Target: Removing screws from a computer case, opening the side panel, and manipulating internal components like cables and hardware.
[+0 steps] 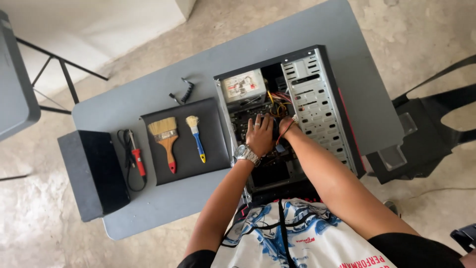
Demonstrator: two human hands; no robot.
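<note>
Soft, even daylight; faint shadows beneath both hands (270,131) inside the dim open grey metal computer case (317,99). Sharp centre, slight wide-angle bending toward edges.

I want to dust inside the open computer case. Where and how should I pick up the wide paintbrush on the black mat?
Probably best to take the wide paintbrush by its wooden handle, just below the metal band, coming straight down from above. It lies flat on the black mat, bristles pointing away and the red-tipped handle end towards you. The small blue-handled brush lies apart on one side and the soldering iron on the other, so fingers fit either side.
</note>
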